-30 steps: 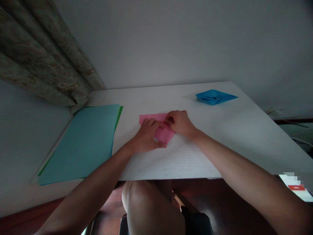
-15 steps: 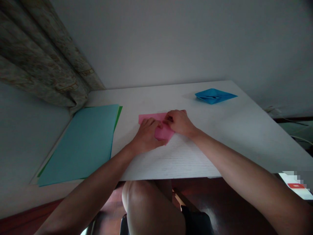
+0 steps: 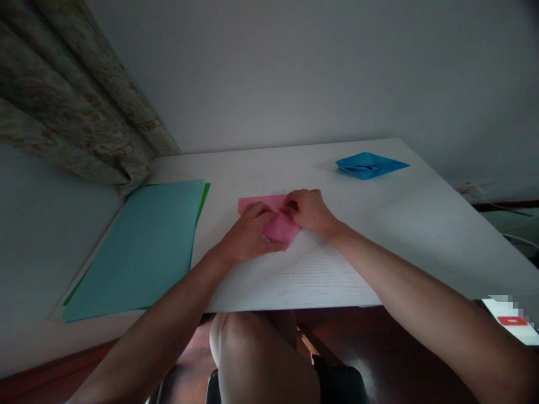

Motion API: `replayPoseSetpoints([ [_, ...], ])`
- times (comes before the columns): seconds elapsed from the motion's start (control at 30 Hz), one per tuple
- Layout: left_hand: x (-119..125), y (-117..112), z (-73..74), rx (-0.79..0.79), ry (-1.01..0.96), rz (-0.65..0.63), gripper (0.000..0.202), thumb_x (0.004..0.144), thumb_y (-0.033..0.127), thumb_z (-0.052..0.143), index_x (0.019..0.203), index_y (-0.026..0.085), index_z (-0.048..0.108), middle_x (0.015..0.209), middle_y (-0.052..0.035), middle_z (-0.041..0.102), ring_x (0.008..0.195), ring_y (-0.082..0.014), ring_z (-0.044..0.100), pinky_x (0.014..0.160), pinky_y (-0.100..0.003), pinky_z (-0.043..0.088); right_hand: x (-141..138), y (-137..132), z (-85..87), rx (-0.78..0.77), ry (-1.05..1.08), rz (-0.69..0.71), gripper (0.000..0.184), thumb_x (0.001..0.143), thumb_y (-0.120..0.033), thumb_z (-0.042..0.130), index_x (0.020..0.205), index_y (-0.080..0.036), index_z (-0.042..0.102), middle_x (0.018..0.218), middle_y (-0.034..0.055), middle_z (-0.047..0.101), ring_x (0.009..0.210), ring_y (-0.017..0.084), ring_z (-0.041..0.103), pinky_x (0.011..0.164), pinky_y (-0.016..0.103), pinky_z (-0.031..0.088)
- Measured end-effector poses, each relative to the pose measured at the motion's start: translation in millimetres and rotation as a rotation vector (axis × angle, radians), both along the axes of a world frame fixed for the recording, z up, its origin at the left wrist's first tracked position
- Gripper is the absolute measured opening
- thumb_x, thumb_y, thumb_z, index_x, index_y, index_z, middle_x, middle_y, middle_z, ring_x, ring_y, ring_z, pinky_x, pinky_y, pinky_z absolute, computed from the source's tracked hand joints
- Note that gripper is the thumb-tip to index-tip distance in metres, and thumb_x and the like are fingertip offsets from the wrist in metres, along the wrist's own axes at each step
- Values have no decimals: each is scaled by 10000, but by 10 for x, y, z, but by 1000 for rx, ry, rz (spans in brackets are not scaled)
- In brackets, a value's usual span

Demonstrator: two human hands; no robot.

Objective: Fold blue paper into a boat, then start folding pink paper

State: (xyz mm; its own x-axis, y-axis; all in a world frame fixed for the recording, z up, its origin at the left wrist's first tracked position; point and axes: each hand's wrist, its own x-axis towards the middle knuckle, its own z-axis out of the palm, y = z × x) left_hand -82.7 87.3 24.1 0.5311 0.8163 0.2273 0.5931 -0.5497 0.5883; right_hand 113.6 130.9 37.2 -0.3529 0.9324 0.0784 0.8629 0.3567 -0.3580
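A folded sheet of pink paper lies on the white table, with a flat strip along its far edge and a point toward me. My left hand holds it down from the left: the fingers rest near the far strip and the thumb presses by the near point. On the right side, my right hand has its fingers curled and pinched on the paper near the middle fold. Both hands cover parts of the sheet, so its full outline is hidden.
A blue folded-paper shape sits at the back right of the table. To the left lies a stack of light blue and green sheets. A curtain hangs at the left, and a wall stands behind the table.
My left fingers and thumb have shifted slightly left, away from the middle fold, uncovering more of the pink paper. My right hand stays almost where it was.
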Motion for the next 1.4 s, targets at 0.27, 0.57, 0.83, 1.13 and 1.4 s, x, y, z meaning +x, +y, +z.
replayPoseSetpoints([
  [0.27,-30,-13,11,4,65,-27,457,705,495,813,1048,212,703,1109,-91,591,1113,-281,539,1018,-453,455,-9,-18,7,24,16,-14,125,828,-238,593,754,-196,684,784,37,714,829,219,616,787,368,251],
  [0.57,-46,-13,-14,10,72,-38,463,760,474,772,1154,240,704,1105,-91,572,1097,-276,537,1003,-454,458,2,-10,-15,39,13,-17,130,832,-257,592,759,-209,689,780,27,699,822,212,595,777,366,229],
  [0.83,67,-32,-64,50,52,81,255,858,385,676,1035,217,747,975,-75,567,997,-257,540,942,-440,477,-15,-8,-17,26,8,-15,134,844,-237,584,763,-194,681,846,52,718,870,223,589,808,382,230],
  [1.13,79,-75,19,-9,74,86,405,729,435,794,1078,243,719,1028,-79,560,1024,-282,528,978,-491,464,-24,-14,-25,42,-13,-20,148,851,-252,574,760,-196,677,808,51,697,853,233,569,802,388,235],
  [1.4,51,-59,-46,18,66,68,397,731,470,798,1065,259,759,1054,-92,579,1071,-299,529,985,-470,462,-18,-10,-31,42,-1,-22,146,852,-241,581,773,-197,696,860,53,720,881,233,569,831,396,235],
])
